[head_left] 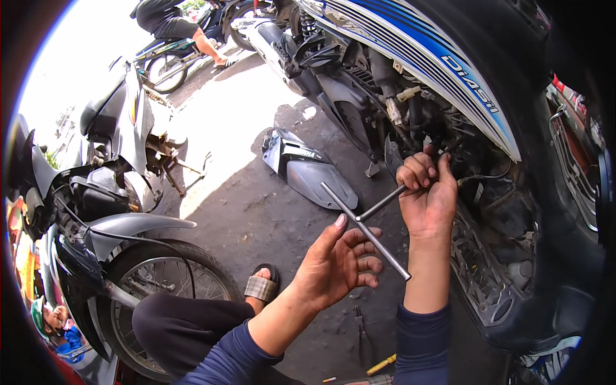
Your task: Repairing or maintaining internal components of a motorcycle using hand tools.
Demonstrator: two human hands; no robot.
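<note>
My right hand (425, 196) is closed around the shaft of a steel T-handle wrench (382, 245), up against the exposed underside of a scooter with a white, blue-striped body panel (449, 58). Below it, my left hand (333, 266) has its fingers apart and slightly curled, palm turned toward the wrench's crossbar, the thumb at the bar near the junction. Whether the thumb presses on it is hard to tell. Cables and connectors (407, 93) hang in the opened body above my right hand; the shaft's far end is hidden by my fingers.
A loose grey plastic panel (314, 179) lies on the ground. A partly stripped motorbike (102, 186) stands left, near my bent knee. Pliers (361, 333) and a yellow-handled tool (380, 364) lie below my hands. A person (173, 25) is at the back; another (61, 327) at lower left.
</note>
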